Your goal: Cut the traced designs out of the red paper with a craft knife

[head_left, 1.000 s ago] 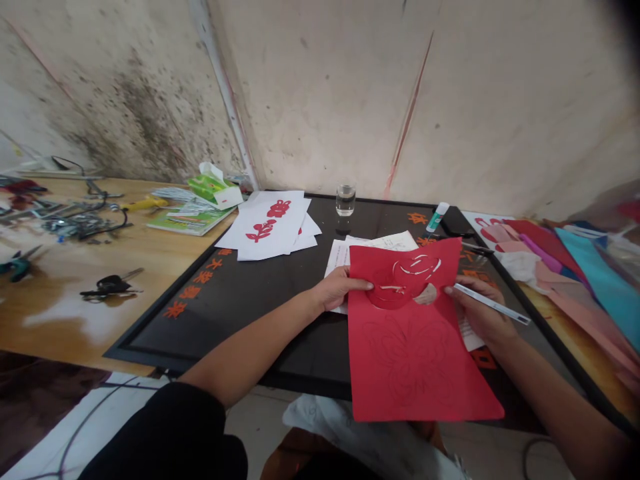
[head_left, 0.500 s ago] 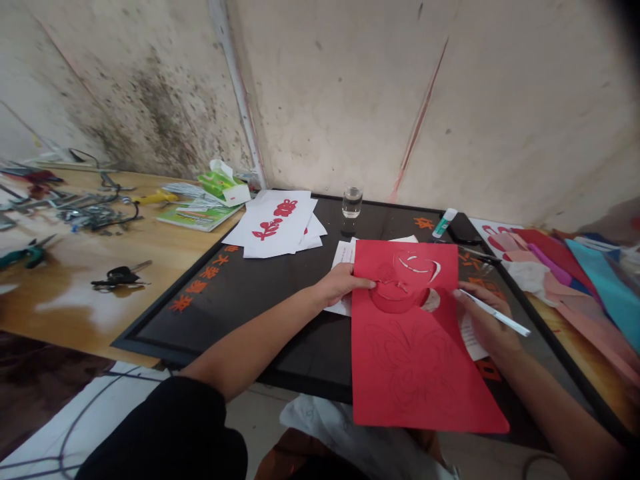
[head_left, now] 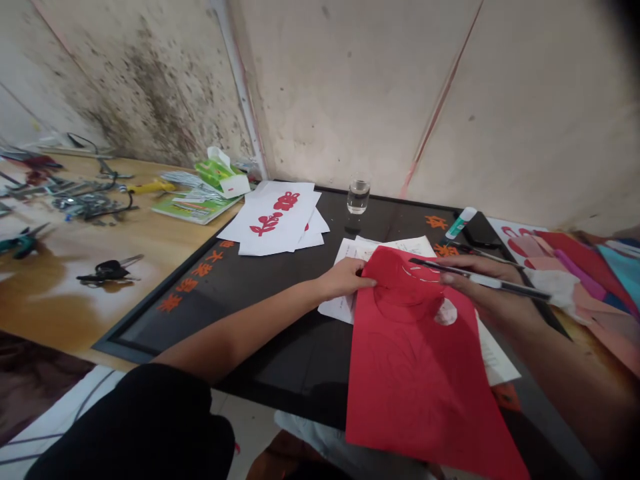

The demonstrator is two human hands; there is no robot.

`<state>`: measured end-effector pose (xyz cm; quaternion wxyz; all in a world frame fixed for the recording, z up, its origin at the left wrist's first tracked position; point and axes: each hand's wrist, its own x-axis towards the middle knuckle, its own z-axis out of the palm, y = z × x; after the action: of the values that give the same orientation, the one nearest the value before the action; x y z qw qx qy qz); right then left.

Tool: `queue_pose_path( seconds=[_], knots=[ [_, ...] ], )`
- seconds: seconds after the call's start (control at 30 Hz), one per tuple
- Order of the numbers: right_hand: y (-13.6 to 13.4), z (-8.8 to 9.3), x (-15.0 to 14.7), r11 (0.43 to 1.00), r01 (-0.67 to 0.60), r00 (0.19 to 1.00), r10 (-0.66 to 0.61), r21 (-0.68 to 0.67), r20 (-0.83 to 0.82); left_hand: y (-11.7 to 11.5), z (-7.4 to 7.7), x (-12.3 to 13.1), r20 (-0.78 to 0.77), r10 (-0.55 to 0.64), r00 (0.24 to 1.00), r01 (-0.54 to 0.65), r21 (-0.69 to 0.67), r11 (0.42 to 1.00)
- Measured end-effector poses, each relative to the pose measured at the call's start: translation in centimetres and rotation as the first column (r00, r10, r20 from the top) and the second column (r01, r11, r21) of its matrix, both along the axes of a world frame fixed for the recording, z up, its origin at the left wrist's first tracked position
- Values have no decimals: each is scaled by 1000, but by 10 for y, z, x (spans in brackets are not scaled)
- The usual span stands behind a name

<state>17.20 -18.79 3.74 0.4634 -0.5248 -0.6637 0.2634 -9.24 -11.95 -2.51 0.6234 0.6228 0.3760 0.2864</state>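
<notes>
The matt, smooth red paper (head_left: 415, 380) under the left hand (head_left: 345, 280) looked thin and soft, while the slim tool (head_left: 480, 281) in the right hand (head_left: 480, 273) showed glossy dark and silvery surfaces. Left of the left hand, a black board (head_left: 265, 340) had a dull sheen, and beyond it the varnished wood tabletop (head_left: 75, 313) shone.

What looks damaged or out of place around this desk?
The wall stands out most: dark, mould-like speckles spread across its left side. The red paper has slits and a hole, but those look like deliberate cuts, not damage.
</notes>
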Motion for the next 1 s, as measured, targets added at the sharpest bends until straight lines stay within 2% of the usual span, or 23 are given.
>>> queue_pose_path(
  seconds=[0.07, 0.17, 0.3, 0.4, 0.47, 0.57, 0.67, 1.0],
  knots=[
    [17, 4, -13, 977, -195, 980, 197, -84, 9, 3, 2, -2, -21, 0, 1000, 2, 80, 997],
    [44, 9, -19, 890, -421, 897, 437, -173, 68, 6, 8, -7, -65, 13, 998, 1, 207, 978],
    [75, 6, -22, 823, -493, 837, 537, -282, 105, 10, 10, -16, -123, 90, 988, -35, 392, 919],
    [91, -7, -29, 750, -584, 772, 631, -310, 75, 13, 2, -19, -175, 203, 964, -65, 582, 811],
    [98, -22, -33, 741, -600, 767, 640, -301, 46, 15, -5, -19, -197, 246, 949, -65, 643, 763],
    [102, -46, -34, 794, -535, 834, 550, -288, -34, 17, -10, -19, -195, 209, 958, -48, 612, 789],
    [101, -61, -31, 800, -521, 851, 513, -296, -112, 18, -9, -19, -198, 189, 962, -37, 590, 807],
    [100, -54, -38, 756, -570, 813, 577, -322, -83, 18, -4, -18, -179, 171, 969, -41, 567, 823]
  ],
)
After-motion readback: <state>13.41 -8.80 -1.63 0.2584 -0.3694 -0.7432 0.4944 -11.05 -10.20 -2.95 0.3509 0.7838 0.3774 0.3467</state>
